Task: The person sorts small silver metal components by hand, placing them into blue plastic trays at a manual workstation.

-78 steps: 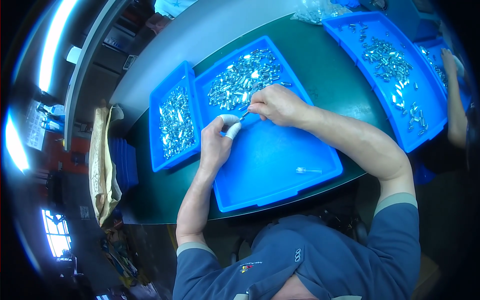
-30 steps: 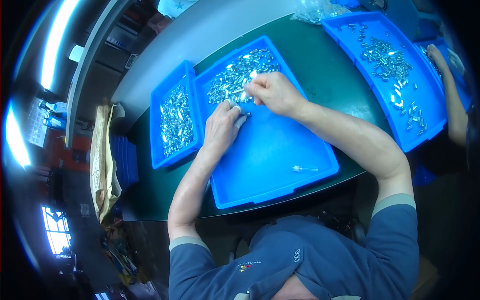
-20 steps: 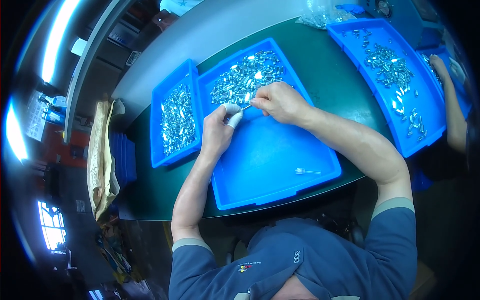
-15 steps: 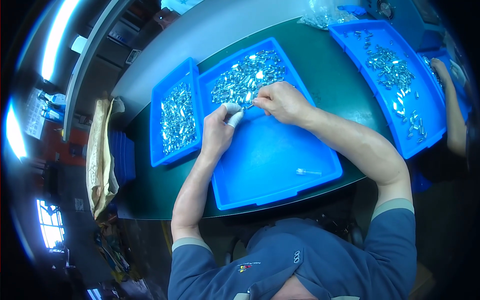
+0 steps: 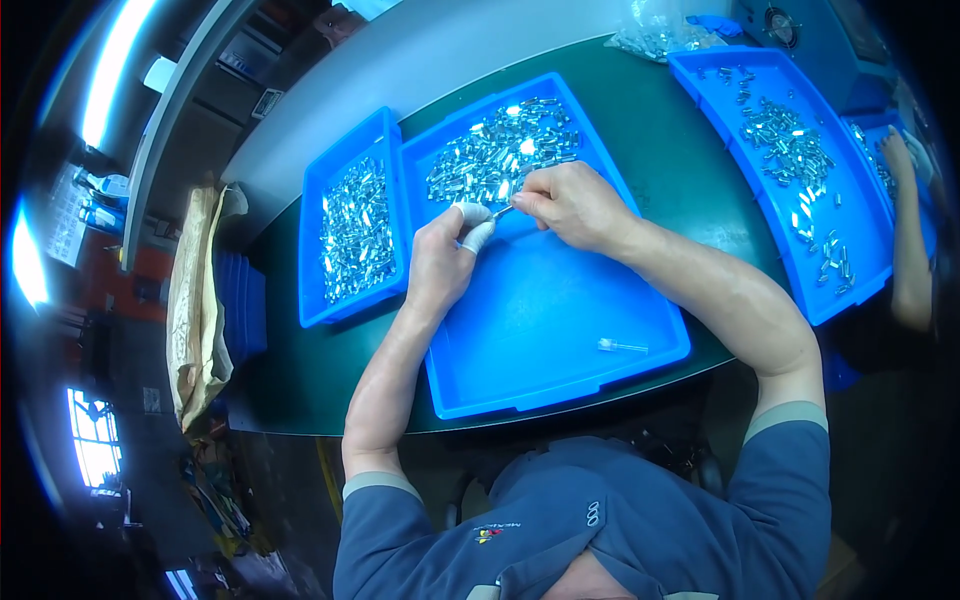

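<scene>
Green matting (image 5: 690,120) covered the bench, with blue trays spread across it. At centre frame, the left hand (image 5: 440,265) and right hand (image 5: 572,205) met over the middle tray (image 5: 560,330). White cots covered 2 fingertips (image 5: 478,236) of the left hand, which pinched one end of a small metal part (image 5: 503,211); the right hand's thumb and forefinger closed on its other end. The part sat just below a heap of shiny parts (image 5: 500,160) filling that tray's upper end. Lower right in the same tray lay 1 thin pin (image 5: 622,346), well apart from the hands. A narrower tray (image 5: 345,310) to the left held more metal pieces (image 5: 357,228). At upper right, a third tray (image 5: 800,290) carried scattered parts, and another person's arm (image 5: 908,250) reached along the right edge. A brown bag (image 5: 195,300) lay at the left.
</scene>
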`<act>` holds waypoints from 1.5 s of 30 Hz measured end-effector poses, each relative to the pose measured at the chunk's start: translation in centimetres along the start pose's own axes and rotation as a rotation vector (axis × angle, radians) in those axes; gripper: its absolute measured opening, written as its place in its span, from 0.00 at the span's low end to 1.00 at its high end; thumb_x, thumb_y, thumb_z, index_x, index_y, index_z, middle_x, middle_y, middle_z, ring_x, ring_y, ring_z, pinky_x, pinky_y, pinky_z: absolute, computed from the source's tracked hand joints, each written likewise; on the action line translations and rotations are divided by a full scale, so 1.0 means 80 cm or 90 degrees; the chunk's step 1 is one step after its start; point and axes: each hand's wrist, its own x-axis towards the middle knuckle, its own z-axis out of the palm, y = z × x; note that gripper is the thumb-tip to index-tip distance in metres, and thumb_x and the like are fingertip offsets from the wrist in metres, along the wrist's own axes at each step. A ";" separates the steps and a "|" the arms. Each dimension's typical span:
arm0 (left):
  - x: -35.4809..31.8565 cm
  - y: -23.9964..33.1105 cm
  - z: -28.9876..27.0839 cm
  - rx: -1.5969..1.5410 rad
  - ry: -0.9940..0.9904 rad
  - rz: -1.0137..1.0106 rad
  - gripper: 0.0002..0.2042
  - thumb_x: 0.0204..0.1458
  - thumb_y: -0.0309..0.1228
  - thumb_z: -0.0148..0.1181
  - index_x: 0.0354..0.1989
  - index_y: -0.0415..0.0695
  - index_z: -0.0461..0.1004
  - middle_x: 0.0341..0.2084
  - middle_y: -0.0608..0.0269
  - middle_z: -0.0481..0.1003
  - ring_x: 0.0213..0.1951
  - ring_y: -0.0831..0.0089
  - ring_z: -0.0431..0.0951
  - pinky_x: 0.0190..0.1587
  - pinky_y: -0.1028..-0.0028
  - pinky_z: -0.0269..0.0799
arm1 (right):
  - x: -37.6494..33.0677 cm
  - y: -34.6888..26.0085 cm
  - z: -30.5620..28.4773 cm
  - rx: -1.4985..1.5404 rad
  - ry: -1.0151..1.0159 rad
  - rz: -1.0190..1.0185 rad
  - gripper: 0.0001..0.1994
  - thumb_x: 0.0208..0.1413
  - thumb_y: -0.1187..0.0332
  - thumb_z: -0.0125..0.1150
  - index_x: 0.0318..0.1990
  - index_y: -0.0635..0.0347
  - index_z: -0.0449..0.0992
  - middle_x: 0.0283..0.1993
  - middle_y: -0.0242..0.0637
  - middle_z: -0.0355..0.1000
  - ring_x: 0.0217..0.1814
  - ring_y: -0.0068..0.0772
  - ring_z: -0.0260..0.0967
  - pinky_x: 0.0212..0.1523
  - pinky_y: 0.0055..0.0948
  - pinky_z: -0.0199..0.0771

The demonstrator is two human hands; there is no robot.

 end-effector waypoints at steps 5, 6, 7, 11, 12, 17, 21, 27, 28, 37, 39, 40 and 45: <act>-0.001 -0.009 0.001 0.042 0.011 0.074 0.07 0.54 0.21 0.68 0.41 0.37 0.79 0.33 0.58 0.82 0.33 0.73 0.81 0.38 0.72 0.77 | -0.002 0.003 0.014 -0.111 0.101 -0.133 0.14 0.61 0.59 0.61 0.29 0.60 0.81 0.28 0.48 0.77 0.34 0.56 0.76 0.35 0.53 0.72; -0.001 -0.011 0.002 0.041 0.013 0.071 0.07 0.54 0.21 0.68 0.41 0.37 0.79 0.33 0.58 0.82 0.33 0.73 0.81 0.38 0.72 0.77 | -0.003 0.003 0.015 -0.111 0.097 -0.133 0.14 0.61 0.59 0.61 0.29 0.60 0.81 0.28 0.48 0.77 0.34 0.56 0.76 0.35 0.53 0.72; -0.001 -0.007 0.000 0.041 0.011 0.076 0.07 0.53 0.22 0.68 0.40 0.38 0.79 0.34 0.54 0.82 0.35 0.63 0.82 0.39 0.67 0.77 | -0.005 -0.004 0.011 -0.123 0.083 -0.121 0.14 0.61 0.59 0.61 0.30 0.59 0.81 0.28 0.49 0.76 0.34 0.57 0.76 0.36 0.53 0.73; 0.000 -0.009 0.000 0.074 0.011 0.115 0.06 0.54 0.21 0.68 0.39 0.36 0.78 0.34 0.55 0.82 0.35 0.69 0.83 0.38 0.70 0.78 | -0.002 -0.003 0.007 -0.113 0.069 -0.110 0.14 0.62 0.60 0.60 0.29 0.60 0.80 0.26 0.48 0.75 0.29 0.53 0.74 0.32 0.46 0.71; 0.001 -0.009 -0.001 0.075 0.013 0.117 0.06 0.54 0.21 0.68 0.39 0.36 0.78 0.34 0.55 0.82 0.35 0.69 0.83 0.38 0.70 0.78 | 0.000 -0.002 0.007 -0.114 0.070 -0.112 0.14 0.62 0.60 0.60 0.29 0.60 0.80 0.26 0.48 0.75 0.29 0.53 0.74 0.32 0.46 0.71; -0.001 -0.009 -0.004 0.097 0.016 0.117 0.06 0.55 0.22 0.67 0.40 0.37 0.78 0.35 0.53 0.82 0.38 0.65 0.84 0.40 0.68 0.78 | 0.007 0.003 -0.001 0.078 -0.062 0.074 0.18 0.64 0.57 0.58 0.28 0.60 0.82 0.23 0.39 0.78 0.26 0.38 0.76 0.31 0.41 0.73; -0.003 -0.017 -0.049 0.205 0.127 0.159 0.06 0.56 0.24 0.67 0.40 0.40 0.79 0.36 0.54 0.82 0.39 0.63 0.84 0.41 0.66 0.78 | 0.011 0.014 0.002 0.182 0.002 0.078 0.19 0.65 0.57 0.57 0.27 0.61 0.82 0.21 0.34 0.77 0.23 0.29 0.74 0.29 0.36 0.72; 0.003 -0.021 -0.104 0.447 0.283 0.138 0.08 0.53 0.25 0.68 0.41 0.41 0.81 0.38 0.53 0.82 0.45 0.57 0.81 0.49 0.63 0.75 | 0.013 0.013 -0.001 0.204 0.061 0.031 0.18 0.67 0.59 0.59 0.28 0.62 0.80 0.20 0.30 0.73 0.22 0.19 0.67 0.25 0.27 0.66; 0.003 -0.034 -0.091 0.347 0.238 0.124 0.07 0.53 0.29 0.69 0.39 0.42 0.81 0.39 0.53 0.82 0.43 0.53 0.81 0.47 0.59 0.75 | 0.012 0.009 -0.001 0.187 0.059 0.025 0.18 0.66 0.59 0.59 0.28 0.62 0.80 0.20 0.30 0.73 0.22 0.19 0.67 0.25 0.27 0.65; 0.024 -0.013 0.004 0.411 -0.050 0.055 0.11 0.51 0.38 0.70 0.33 0.42 0.81 0.30 0.51 0.79 0.36 0.53 0.81 0.39 0.55 0.75 | 0.008 0.003 0.001 0.115 0.021 0.047 0.18 0.64 0.57 0.59 0.27 0.62 0.81 0.22 0.37 0.77 0.25 0.31 0.74 0.29 0.37 0.72; 0.018 -0.020 0.002 0.394 -0.040 0.093 0.10 0.51 0.36 0.70 0.33 0.42 0.81 0.29 0.51 0.79 0.36 0.53 0.81 0.38 0.56 0.75 | 0.007 0.005 0.003 0.109 0.005 0.069 0.18 0.63 0.58 0.59 0.28 0.62 0.81 0.22 0.37 0.77 0.25 0.32 0.75 0.30 0.37 0.72; 0.015 -0.018 -0.001 0.320 -0.042 0.059 0.09 0.52 0.34 0.70 0.35 0.41 0.81 0.30 0.53 0.79 0.34 0.55 0.80 0.38 0.59 0.76 | 0.007 0.007 0.002 0.087 0.008 0.050 0.17 0.64 0.59 0.60 0.28 0.62 0.81 0.22 0.35 0.76 0.24 0.28 0.71 0.27 0.35 0.69; 0.008 -0.008 0.000 0.158 -0.006 0.053 0.08 0.52 0.27 0.70 0.38 0.40 0.81 0.30 0.55 0.79 0.32 0.62 0.80 0.36 0.66 0.76 | 0.006 0.005 -0.003 0.054 0.005 0.053 0.16 0.63 0.60 0.61 0.29 0.63 0.80 0.22 0.34 0.75 0.23 0.25 0.69 0.26 0.34 0.68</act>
